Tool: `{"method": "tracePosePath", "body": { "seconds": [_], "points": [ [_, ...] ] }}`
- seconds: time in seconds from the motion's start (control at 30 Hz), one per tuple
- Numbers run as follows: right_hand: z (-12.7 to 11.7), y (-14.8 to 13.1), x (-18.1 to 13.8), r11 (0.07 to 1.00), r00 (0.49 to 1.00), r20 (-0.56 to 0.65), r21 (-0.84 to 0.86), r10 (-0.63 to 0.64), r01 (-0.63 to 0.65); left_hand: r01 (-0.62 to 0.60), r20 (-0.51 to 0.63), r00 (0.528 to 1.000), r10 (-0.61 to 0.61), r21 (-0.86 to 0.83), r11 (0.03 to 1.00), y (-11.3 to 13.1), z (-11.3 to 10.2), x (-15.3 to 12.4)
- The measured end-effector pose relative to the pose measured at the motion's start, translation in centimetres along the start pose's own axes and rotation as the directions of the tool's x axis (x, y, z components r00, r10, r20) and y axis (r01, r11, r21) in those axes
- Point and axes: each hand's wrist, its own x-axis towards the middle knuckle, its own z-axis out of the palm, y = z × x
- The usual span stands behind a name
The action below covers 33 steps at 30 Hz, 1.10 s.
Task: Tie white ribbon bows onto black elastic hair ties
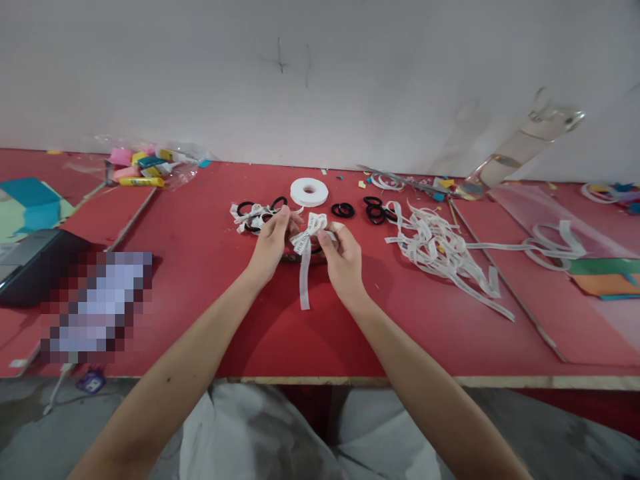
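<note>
Near the middle of the table, my left hand (273, 243) and my right hand (345, 257) face each other with fingers closed around a white printed ribbon (309, 230). The ribbon is looped in a bow shape between my fingertips, and one tail hangs straight down. A dark band shows just behind and below it, partly hidden by my fingers. Left of my left hand lie black hair ties with white ribbon bows (246, 215). Beyond my hands rests a white ribbon roll (309, 192). Plain black hair ties (343, 211) sit just past my right hand.
A tangled heap of printed ribbon (433, 240) spreads at the right. A transparent bottle (520, 150) leans against the wall behind scissors-like metal blades and scraps. A blurred phone (103, 303) lies left, beside a dark case (43, 263). A plastic bag (145, 160) holds colourful items.
</note>
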Motion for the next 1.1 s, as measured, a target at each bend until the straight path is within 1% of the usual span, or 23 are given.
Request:
{"method": "tracePosePath", "body": {
  "seconds": [0.07,0.17,0.23,0.3,0.43,0.53,0.6,0.67,0.73,0.8,0.93,1.0,1.1],
  "points": [
    [-0.2,0.3,0.2,0.999,0.998,-0.064,0.031,0.03,-0.028,0.006,0.026,1.0,-0.006,0.006,1.0,0.0,0.1,-0.1],
    [-0.4,0.7,0.5,0.993,0.989,-0.135,0.109,0.065,-0.05,0.002,0.127,0.992,-0.014,0.093,0.996,0.2,0.4,-0.3],
    [-0.5,0.8,0.6,0.982,0.987,-0.137,0.182,0.084,-0.058,0.005,0.186,0.982,-0.032,0.143,0.99,0.2,0.4,-0.4],
    [-0.4,0.7,0.7,0.976,0.988,-0.123,0.205,0.098,-0.071,-0.004,0.21,0.977,-0.029,0.158,0.987,0.2,0.4,-0.5],
    [-0.2,0.3,0.6,0.98,0.99,-0.102,0.182,0.096,-0.077,-0.024,0.169,0.986,0.001,0.135,0.991,0.2,0.3,-0.4],
    [-0.1,0.1,0.5,0.973,0.987,-0.061,0.191,0.145,-0.131,-0.047,0.114,0.993,0.033,0.122,0.991,0.4,0.2,-0.3],
    [-0.1,0.2,0.4,0.965,0.983,-0.021,0.196,0.184,-0.176,-0.061,0.079,0.996,0.051,0.138,0.989,0.7,0.2,-0.4],
    [-0.1,0.4,0.4,0.96,0.981,0.007,0.203,0.194,-0.192,-0.081,0.059,0.996,0.072,0.159,0.984,0.9,0.2,-0.4],
    [-0.1,0.6,0.4,0.959,0.981,0.02,0.206,0.193,-0.193,-0.108,0.06,0.993,0.099,0.154,0.982,1.0,0.2,-0.5],
    [-0.1,0.7,0.5,0.96,0.98,0.017,0.199,0.197,-0.197,-0.124,0.075,0.99,0.117,0.111,0.986,0.8,0.1,-0.5],
    [-0.2,0.6,0.5,0.954,0.97,0.018,0.175,0.242,-0.242,-0.12,0.113,0.987,0.116,0.03,0.992,0.1,0.0,-0.3],
    [-0.3,0.7,0.4,0.954,0.969,0.018,0.172,0.247,-0.246,-0.128,0.122,0.985,0.121,0.051,0.991,0.0,0.0,-0.2],
    [-0.3,0.8,0.5,0.963,0.978,0.014,0.172,0.209,-0.209,-0.141,0.124,0.984,0.124,0.136,0.981,0.0,-0.2,-0.2]
  ]
}}
